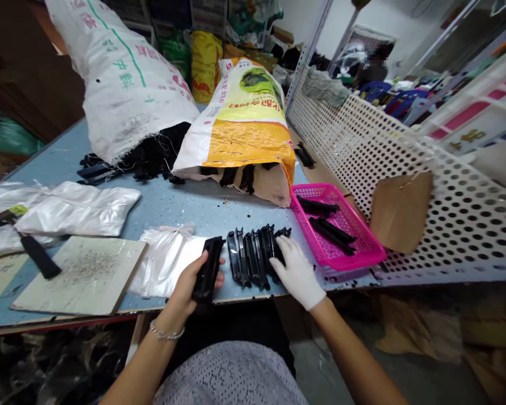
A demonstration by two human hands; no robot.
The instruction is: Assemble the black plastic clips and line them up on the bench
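My left hand is bare and closed around a long black plastic part, held near the table's front edge. A row of several similar black parts stands on edge just to its right. My right hand, in a white glove, rests on the right end of that row with its fingers curled over the parts. A pink plastic basket with a few black parts inside sits right of the gloved hand.
Two woven sacks, one white and one yellow and white, spill black parts at the back of the blue table. Clear plastic bags, a board and a black-handled tool lie left. A white perforated panel stands right.
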